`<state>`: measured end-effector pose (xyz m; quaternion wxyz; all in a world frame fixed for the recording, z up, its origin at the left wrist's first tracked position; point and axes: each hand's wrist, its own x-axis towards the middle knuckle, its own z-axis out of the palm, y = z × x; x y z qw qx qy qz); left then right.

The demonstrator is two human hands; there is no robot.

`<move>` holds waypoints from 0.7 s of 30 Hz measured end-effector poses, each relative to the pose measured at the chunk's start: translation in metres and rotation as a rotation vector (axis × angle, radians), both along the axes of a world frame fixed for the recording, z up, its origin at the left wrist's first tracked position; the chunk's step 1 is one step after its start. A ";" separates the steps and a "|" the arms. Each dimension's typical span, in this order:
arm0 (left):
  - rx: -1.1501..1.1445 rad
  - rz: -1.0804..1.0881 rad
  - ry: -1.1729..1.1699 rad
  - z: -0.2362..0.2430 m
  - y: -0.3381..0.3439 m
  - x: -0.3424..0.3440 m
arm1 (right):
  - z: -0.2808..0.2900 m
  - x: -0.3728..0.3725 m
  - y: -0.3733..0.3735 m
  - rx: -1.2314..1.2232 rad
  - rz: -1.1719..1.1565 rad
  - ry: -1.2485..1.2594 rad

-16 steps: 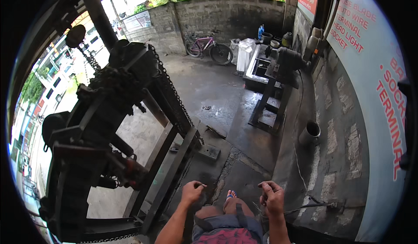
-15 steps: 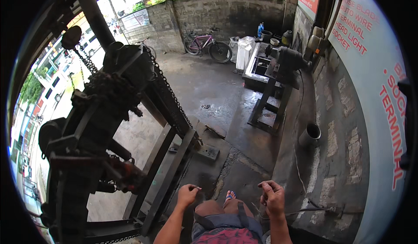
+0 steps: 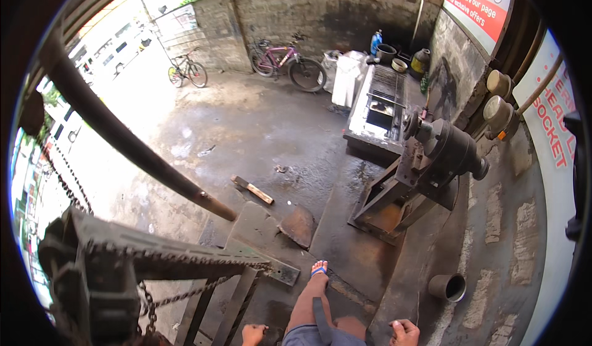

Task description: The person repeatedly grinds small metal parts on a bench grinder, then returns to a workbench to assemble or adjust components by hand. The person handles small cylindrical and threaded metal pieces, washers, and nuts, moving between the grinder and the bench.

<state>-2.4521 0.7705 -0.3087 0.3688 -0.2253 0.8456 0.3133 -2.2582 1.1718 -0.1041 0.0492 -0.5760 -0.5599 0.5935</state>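
Two hands (image 3: 254, 335) apart, metal frame (image 3: 163, 269) leftward, hollow cylinder (image 3: 439, 286) near right hand (image 3: 404, 332)

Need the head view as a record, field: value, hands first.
left_hand: left hand at lower edge, fingers curled; grasp unclear
right_hand: right hand at lower edge, fingers curled; grasp unclear
near_left: dark metal frame with chain along it
near_right: hollow cylinder beside right-side wall
machine: motor-like unit on metal stand
floor: short bar, flat dark slab
back: pink bicycle, second bicycle, white sack
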 end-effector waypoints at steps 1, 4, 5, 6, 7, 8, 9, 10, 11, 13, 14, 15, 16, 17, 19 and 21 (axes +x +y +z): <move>-0.084 -0.174 0.047 -0.005 0.022 -0.033 | 0.000 -0.026 0.014 -0.054 -0.031 0.088; 0.348 0.013 0.057 0.002 0.101 -0.126 | 0.000 -0.087 0.058 0.044 -0.084 0.210; 0.404 -0.031 0.070 0.012 0.130 -0.158 | -0.005 -0.106 0.082 0.145 -0.013 0.202; 0.432 -0.028 0.035 0.023 0.167 -0.186 | -0.011 -0.123 0.105 0.164 -0.036 0.188; 0.522 -0.055 0.073 0.037 0.204 -0.205 | -0.019 -0.139 0.129 0.198 -0.078 0.243; 0.618 -0.034 0.080 0.055 0.238 -0.222 | -0.028 -0.155 0.161 0.089 -0.149 0.271; 0.616 -0.095 0.130 0.072 0.275 -0.233 | -0.037 -0.171 0.192 0.010 -0.263 0.326; 0.662 -0.122 0.171 0.089 0.309 -0.239 | -0.047 -0.187 0.222 -0.073 -0.356 0.412; 0.679 -0.217 0.221 0.106 0.340 -0.242 | -0.058 -0.203 0.252 -0.119 -0.449 0.470; 0.767 -0.302 0.285 0.138 0.398 -0.240 | -0.081 -0.238 0.308 -0.229 -0.595 0.567; 0.817 -0.310 0.298 0.153 0.424 -0.236 | -0.091 -0.253 0.331 -0.295 -0.690 0.551; 0.882 -0.326 0.328 0.168 0.448 -0.230 | -0.100 -0.264 0.351 -0.332 -0.738 0.545; 0.885 -0.287 0.262 0.182 0.467 -0.225 | -0.109 -0.274 0.367 -0.370 -0.810 0.519; 0.911 -0.326 0.279 0.195 0.486 -0.220 | -0.118 -0.283 0.378 -0.397 -0.888 0.493; 0.908 -0.439 0.346 0.214 0.519 -0.221 | -0.132 -0.291 0.396 -0.445 -0.925 0.579; 0.803 -0.586 0.424 0.227 0.540 -0.222 | -0.145 -0.292 0.406 -0.476 -0.941 0.594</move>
